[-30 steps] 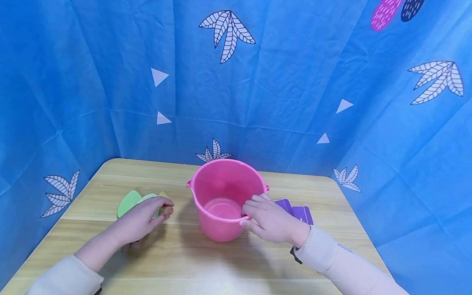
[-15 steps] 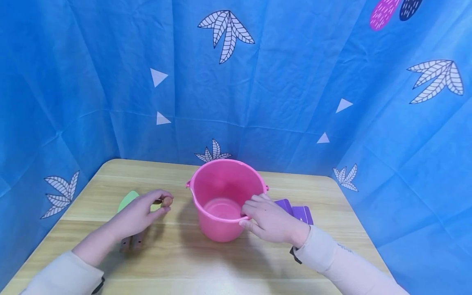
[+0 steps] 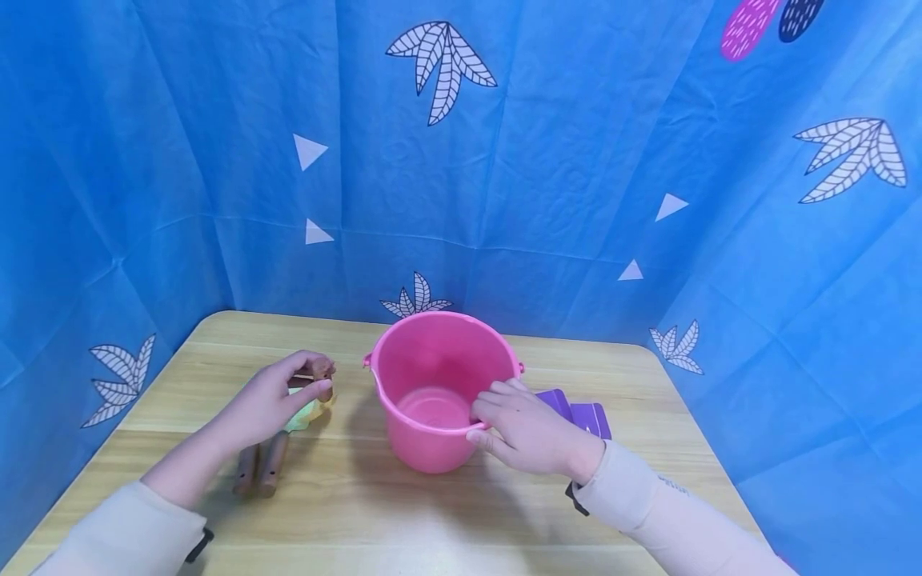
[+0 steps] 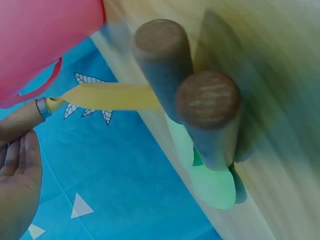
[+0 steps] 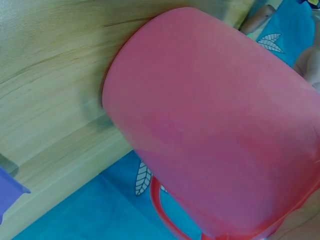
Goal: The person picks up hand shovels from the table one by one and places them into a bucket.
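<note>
In the head view my left hand point(image 3: 262, 404) holds a small garden trowel by its wooden handle point(image 3: 322, 374), raised over the table at the left. Its yellow blade point(image 4: 112, 96) shows in the left wrist view. Below that hand lie two garden tools with brown wooden handles point(image 3: 274, 464); green blade parts point(image 4: 212, 187) show beyond them, partly hidden. A pink bucket point(image 3: 425, 448) stands upright in the middle, nothing visible inside. My right hand point(image 3: 529, 428) grips its near right rim, thumb outside and fingers over the edge.
Two flat-looking purple pieces point(image 3: 592, 419) lie right of the bucket, partly behind my right hand. The wooden table point(image 3: 432, 528) meets a blue patterned curtain point(image 3: 461, 176) at the back and sides.
My left hand has lifted slightly with the trowel, whose handle has turned more upright. The two wooden handles below have come into fuller view. My right hand and the bucket stay put.
</note>
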`<action>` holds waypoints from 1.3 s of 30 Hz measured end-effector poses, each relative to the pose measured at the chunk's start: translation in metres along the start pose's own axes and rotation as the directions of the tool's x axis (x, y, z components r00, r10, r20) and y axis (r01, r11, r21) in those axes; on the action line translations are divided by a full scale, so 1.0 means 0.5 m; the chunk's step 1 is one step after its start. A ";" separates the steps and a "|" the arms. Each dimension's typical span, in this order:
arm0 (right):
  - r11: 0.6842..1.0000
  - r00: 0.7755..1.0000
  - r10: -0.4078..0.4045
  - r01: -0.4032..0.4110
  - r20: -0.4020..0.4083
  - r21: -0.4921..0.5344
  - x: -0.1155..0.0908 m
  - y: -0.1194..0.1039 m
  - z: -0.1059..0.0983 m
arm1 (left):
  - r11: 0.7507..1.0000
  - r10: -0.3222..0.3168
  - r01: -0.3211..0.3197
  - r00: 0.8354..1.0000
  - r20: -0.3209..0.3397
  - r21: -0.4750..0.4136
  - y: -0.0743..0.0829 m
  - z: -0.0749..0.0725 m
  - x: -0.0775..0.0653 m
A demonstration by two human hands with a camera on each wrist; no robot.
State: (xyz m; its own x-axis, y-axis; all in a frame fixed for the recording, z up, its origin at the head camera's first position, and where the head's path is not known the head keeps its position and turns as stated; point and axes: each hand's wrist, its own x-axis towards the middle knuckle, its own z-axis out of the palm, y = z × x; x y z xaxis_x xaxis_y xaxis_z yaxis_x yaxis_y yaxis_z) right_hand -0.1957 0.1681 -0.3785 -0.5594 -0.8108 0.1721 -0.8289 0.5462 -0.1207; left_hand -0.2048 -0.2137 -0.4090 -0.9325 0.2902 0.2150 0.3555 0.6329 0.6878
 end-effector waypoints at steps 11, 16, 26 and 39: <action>1.000 1.000 -0.011 0.011 -0.018 0.000 0.000 0.004 0.002 | 0.997 -0.038 0.038 0.999 -0.001 -0.067 0.024 -0.007 0.007; 1.000 1.000 -0.011 0.010 -0.012 -0.003 0.000 0.004 0.002 | 0.996 -0.039 0.038 0.999 -0.006 -0.085 0.037 -0.013 0.012; 1.000 1.000 -0.015 0.015 -0.003 -0.011 -0.001 0.005 0.002 | 0.992 -0.047 0.046 0.999 -0.008 -0.114 0.067 -0.031 0.018; 1.000 1.000 0.008 -0.008 0.010 -0.004 0.000 0.003 0.002 | 0.998 -0.016 0.011 0.995 -0.098 -0.058 0.121 -0.075 0.022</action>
State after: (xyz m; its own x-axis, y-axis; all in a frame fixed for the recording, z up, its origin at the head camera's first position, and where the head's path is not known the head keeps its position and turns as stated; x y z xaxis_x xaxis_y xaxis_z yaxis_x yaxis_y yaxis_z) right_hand -0.1971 0.1690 -0.3799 -0.5658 -0.8086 0.1617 -0.8246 0.5534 -0.1178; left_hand -0.1958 -0.1992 -0.3388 -0.9399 0.2079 0.2708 0.3413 0.5931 0.7292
